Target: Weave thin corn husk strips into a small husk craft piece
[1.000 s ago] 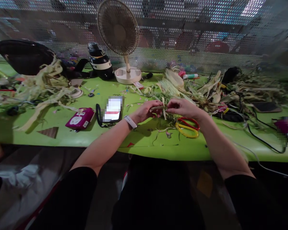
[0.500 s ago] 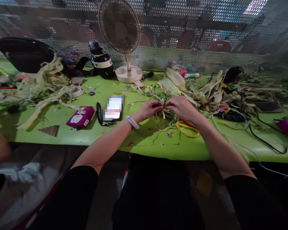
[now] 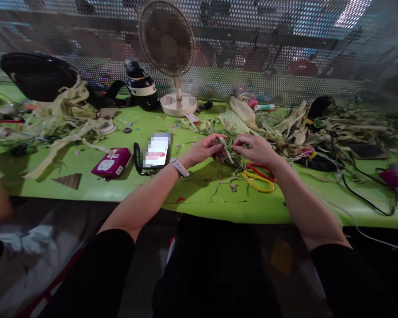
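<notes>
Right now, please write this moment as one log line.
left hand: pinches pale dried husk strip | right hand: pinches same strip

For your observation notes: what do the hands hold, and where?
A pale narrow husk strip, pinched near its top by left hand and right hand.

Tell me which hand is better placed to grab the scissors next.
Probably the right. The right hand sits right next to the scissors, while the left hand is farther off. Both hands pinch the husk strip.
</notes>
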